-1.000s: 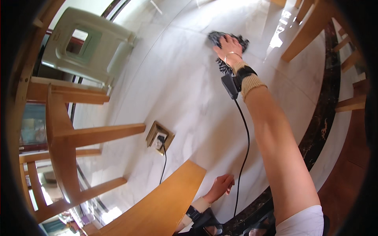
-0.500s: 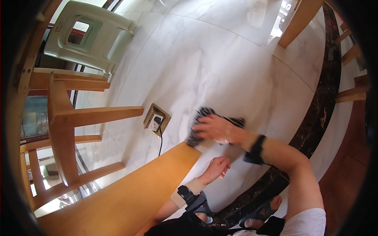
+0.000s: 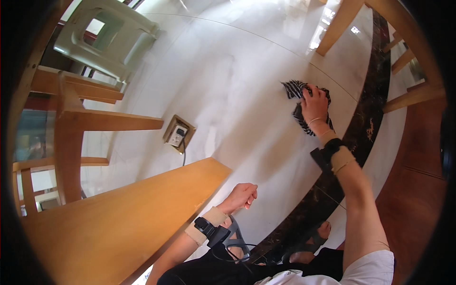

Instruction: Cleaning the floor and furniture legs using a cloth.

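A black-and-white striped cloth (image 3: 298, 87) lies bunched on the white marble-look floor (image 3: 251, 109), right of the middle. My right hand (image 3: 315, 102) grips it from above, fingers curled over the fabric, and part of the cloth spreads out beside my wrist. Lower down, my left hand (image 3: 241, 195) hovers in a loose fist beside the end of a yellow wooden bench (image 3: 137, 213). Nothing shows in that fist. Both wrists wear bands with dark devices strapped on.
A floor socket (image 3: 178, 135) with a black plug and cable sits beyond the bench. Wooden chair legs (image 3: 121, 121) stand at left, near a pale plastic stool (image 3: 107, 38). Another wooden leg (image 3: 339, 28) rises at upper right. A dark stone strip (image 3: 363, 137) curves along the right.
My right hand has carried the cloth from the bench's end across the floor, to the right and farther away. My left fist stays near the bench. The view has shifted slightly.
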Action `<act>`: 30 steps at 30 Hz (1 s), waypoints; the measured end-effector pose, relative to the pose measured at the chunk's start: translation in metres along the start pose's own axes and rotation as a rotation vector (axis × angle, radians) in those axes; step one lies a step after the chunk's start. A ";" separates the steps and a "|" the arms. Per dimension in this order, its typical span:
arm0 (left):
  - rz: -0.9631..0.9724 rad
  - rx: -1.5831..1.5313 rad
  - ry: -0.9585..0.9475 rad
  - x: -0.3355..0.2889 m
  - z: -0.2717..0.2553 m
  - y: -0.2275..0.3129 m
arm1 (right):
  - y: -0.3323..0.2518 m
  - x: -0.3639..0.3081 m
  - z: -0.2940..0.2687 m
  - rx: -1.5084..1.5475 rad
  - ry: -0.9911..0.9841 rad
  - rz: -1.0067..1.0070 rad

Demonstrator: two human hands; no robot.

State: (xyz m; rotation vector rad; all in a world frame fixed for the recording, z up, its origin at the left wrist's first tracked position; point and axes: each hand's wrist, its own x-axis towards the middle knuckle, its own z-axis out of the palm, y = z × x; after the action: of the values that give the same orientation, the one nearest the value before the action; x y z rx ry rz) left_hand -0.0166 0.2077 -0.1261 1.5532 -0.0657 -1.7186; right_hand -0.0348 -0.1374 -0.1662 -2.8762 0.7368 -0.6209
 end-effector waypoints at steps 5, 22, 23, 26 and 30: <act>-0.024 -0.118 0.126 -0.025 -0.021 -0.020 | -0.134 0.026 0.052 0.070 -0.055 -0.249; -0.137 0.003 0.079 -0.023 -0.029 0.002 | -0.286 0.058 0.087 0.396 -0.290 -0.753; -0.100 0.024 0.077 -0.023 -0.028 0.002 | -0.293 0.060 0.089 0.404 -0.289 -0.750; -0.101 0.013 0.085 -0.022 -0.018 0.014 | -0.316 0.072 0.099 0.361 -0.182 -0.515; -0.054 0.138 0.045 -0.019 -0.027 0.010 | -0.313 0.066 0.098 0.491 -0.305 -0.562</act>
State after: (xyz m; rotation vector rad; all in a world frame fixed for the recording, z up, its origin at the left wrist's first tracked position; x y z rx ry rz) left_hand 0.0101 0.2244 -0.1117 1.7074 -0.1227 -1.7511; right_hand 0.1954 0.1052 -0.1688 -2.5912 -0.2519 -0.3265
